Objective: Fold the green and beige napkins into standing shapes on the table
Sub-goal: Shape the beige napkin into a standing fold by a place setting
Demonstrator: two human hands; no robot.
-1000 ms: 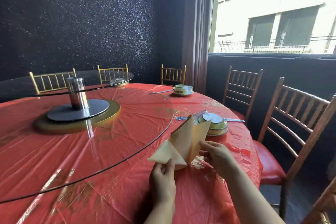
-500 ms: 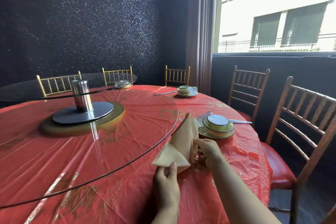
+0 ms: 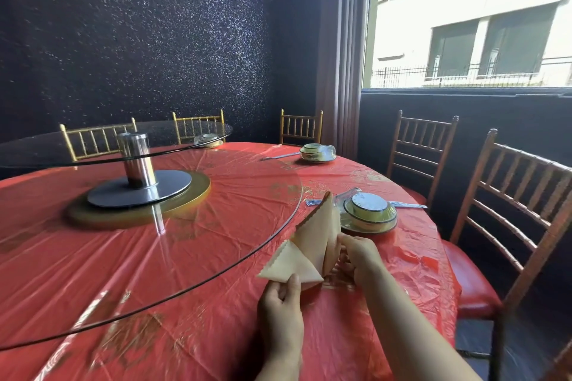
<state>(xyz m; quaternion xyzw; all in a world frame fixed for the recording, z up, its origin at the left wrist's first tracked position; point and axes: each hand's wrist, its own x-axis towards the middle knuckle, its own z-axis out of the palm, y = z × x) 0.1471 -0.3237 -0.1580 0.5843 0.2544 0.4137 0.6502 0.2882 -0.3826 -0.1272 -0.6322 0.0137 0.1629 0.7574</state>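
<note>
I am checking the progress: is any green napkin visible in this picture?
No, the only napkin in view is the beige napkin, which the left hand and the right hand both hold.

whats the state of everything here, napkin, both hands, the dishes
beige napkin, partly folded, one point standing up, a lower flap spread to the left
left hand, pinches the near edge of the lower flap
right hand, grips the napkin's right side
near bowl, looks upside down on a plate
far bowl, seems open side up
green napkin, not in view
</note>
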